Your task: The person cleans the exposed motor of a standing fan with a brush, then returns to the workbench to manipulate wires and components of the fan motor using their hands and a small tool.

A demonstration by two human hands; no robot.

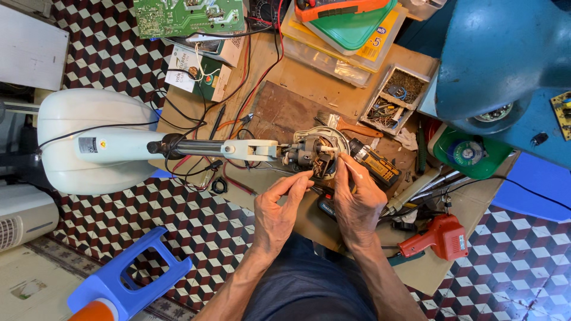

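Observation:
A white pedestal fan lies on its side, its round base (89, 139) at the left and its pole (208, 147) running right to a bare motor (315, 153) with copper windings. My left hand (276, 211) reaches up to the motor's lower edge, fingertips pinched together at it. Beside it, my right hand (357, 199) has its fingers pressed against the motor's right side. Whether either hand holds a small part is hidden by the fingers. A black and yellow cordless drill (375, 163) lies just behind my right hand.
A red soldering gun (440, 238) lies at the right on the cardboard work surface (440, 267). A parts tray with screws (395, 98), a green circuit board (187, 15), red and black wires (238, 89), a blue plastic stool (128, 276) and a large blue fan housing (499, 59) surround the work.

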